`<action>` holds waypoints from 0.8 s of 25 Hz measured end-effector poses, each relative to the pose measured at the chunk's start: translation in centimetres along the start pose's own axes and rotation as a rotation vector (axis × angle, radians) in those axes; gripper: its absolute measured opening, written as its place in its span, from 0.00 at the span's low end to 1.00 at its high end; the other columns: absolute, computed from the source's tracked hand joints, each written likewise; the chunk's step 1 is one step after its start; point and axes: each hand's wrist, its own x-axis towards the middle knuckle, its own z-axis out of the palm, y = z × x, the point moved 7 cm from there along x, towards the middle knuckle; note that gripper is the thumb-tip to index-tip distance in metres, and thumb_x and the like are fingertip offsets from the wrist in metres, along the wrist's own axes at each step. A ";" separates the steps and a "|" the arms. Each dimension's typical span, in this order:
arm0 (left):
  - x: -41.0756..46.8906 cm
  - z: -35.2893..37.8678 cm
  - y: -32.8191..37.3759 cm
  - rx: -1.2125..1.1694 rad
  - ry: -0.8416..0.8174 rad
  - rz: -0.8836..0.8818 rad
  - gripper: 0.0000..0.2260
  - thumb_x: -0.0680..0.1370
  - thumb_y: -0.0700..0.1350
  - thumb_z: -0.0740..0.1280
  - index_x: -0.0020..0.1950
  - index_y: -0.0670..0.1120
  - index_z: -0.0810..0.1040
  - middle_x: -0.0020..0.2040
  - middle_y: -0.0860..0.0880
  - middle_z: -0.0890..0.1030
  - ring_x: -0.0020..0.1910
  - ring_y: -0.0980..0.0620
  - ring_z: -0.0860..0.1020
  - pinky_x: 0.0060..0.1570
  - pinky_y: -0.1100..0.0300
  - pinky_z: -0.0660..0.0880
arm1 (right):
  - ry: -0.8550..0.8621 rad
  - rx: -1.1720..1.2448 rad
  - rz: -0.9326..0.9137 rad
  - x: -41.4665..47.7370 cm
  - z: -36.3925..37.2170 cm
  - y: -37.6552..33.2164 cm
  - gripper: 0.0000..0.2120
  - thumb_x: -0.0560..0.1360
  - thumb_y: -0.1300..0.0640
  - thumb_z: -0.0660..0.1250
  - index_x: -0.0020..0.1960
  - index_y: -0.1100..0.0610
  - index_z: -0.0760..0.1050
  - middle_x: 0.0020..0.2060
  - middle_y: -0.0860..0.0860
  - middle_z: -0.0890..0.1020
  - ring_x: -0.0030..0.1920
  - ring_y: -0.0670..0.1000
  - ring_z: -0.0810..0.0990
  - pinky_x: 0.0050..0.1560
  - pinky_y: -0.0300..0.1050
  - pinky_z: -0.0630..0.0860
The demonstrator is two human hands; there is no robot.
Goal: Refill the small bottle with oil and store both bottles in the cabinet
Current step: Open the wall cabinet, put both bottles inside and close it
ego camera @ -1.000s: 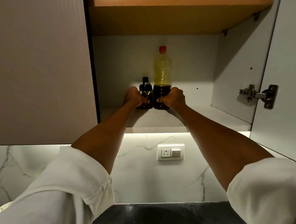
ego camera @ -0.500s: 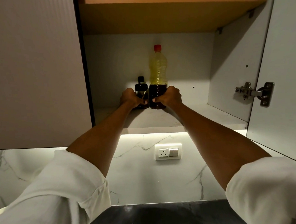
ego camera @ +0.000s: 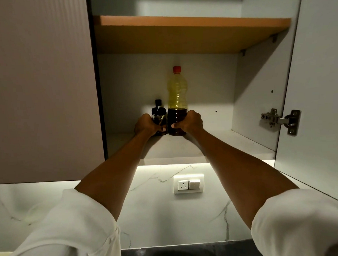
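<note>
Backsplash, wall plate, counter below the cupboard.
White veined marble backsplash across lower frame; socket-and-switch plate mounted on it near 6 o'clock; glowing light strip at 12 o'clock of plate; dark countertop along bottom edge, 6 o'clock.

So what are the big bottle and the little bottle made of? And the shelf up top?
The big bottle looks like clear ribbed plastic: light shines through. The little bottle seems glass with a black top, though it's dim. The shelf looks like smooth matte wood board.
</note>
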 end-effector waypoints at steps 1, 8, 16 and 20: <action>-0.5 -0.1 0.1 0.001 -0.004 -0.003 0.31 0.69 0.52 0.86 0.64 0.38 0.81 0.63 0.40 0.85 0.62 0.39 0.84 0.58 0.48 0.80 | -0.017 -0.002 -0.001 -0.2 -0.3 -0.2 0.32 0.70 0.51 0.84 0.68 0.62 0.78 0.64 0.58 0.84 0.64 0.59 0.83 0.59 0.47 0.77; -12.0 -3.3 4.3 -0.550 0.109 0.076 0.24 0.81 0.43 0.76 0.75 0.40 0.74 0.71 0.40 0.81 0.64 0.46 0.81 0.63 0.54 0.78 | 0.127 0.073 -0.066 -10.1 -7.4 -1.5 0.25 0.76 0.54 0.80 0.68 0.61 0.75 0.62 0.57 0.82 0.61 0.58 0.82 0.55 0.47 0.79; -38.5 7.4 10.2 -1.126 -0.379 0.324 0.15 0.83 0.48 0.72 0.67 0.63 0.78 0.62 0.71 0.82 0.63 0.68 0.81 0.62 0.66 0.80 | 0.608 0.147 -0.178 -40.5 -21.2 5.5 0.10 0.78 0.43 0.75 0.58 0.41 0.82 0.59 0.37 0.84 0.58 0.42 0.84 0.51 0.29 0.81; -44.8 9.7 16.9 -1.021 -0.489 0.570 0.20 0.85 0.48 0.71 0.72 0.69 0.74 0.72 0.74 0.75 0.73 0.71 0.72 0.69 0.70 0.74 | 1.029 -0.252 -0.226 -49.3 -28.6 6.8 0.09 0.77 0.55 0.74 0.56 0.56 0.83 0.60 0.53 0.82 0.61 0.60 0.80 0.53 0.60 0.81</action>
